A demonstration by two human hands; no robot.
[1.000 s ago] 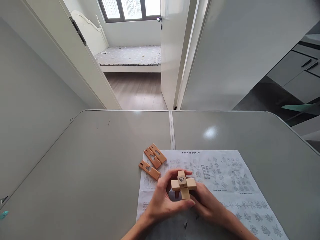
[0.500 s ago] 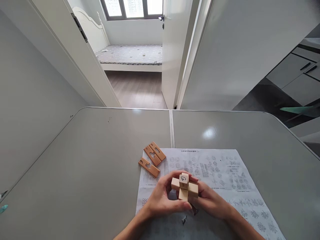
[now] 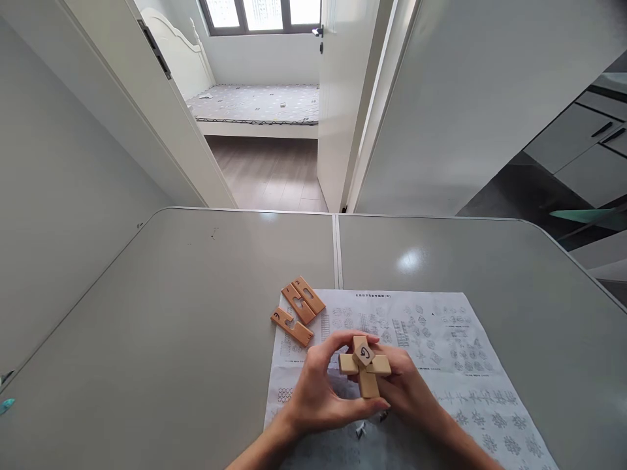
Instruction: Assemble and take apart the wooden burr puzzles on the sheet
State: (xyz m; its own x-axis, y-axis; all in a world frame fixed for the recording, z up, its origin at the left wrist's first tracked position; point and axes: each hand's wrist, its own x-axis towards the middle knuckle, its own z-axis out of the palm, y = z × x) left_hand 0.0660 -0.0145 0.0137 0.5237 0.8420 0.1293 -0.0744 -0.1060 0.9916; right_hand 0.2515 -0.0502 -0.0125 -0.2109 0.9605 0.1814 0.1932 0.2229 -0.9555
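Observation:
A pale wooden interlocking burr puzzle (image 3: 368,384) is held above a printed paper sheet (image 3: 490,385). From its middle one stick pokes up toward me, its end marked with a handwritten sign and turned at a slant to the crossing bars. My left hand (image 3: 321,388) is closed round the puzzle, its thumb on the near bar and its fingers at the far side. On the right, my right hand (image 3: 409,388) grips the puzzle from the side and below, most of its fingers hidden. Three flat notched wooden pieces, marked 1 (image 3: 297,304), 2 (image 3: 308,296) and 3 (image 3: 292,328), lie at the sheet's upper left corner.
Small torn scraps (image 3: 361,429) lie on the sheet just under my hands. The grey table (image 3: 171,339) has a seam (image 3: 336,251) down its middle. Beyond its far edge are an open door (image 3: 343,98) and a bed (image 3: 259,104).
The marked stick in the middle of the puzzle has turned about its length, from square to slanted. The puzzle has tilted slightly in my hands; the three flat pieces have not moved.

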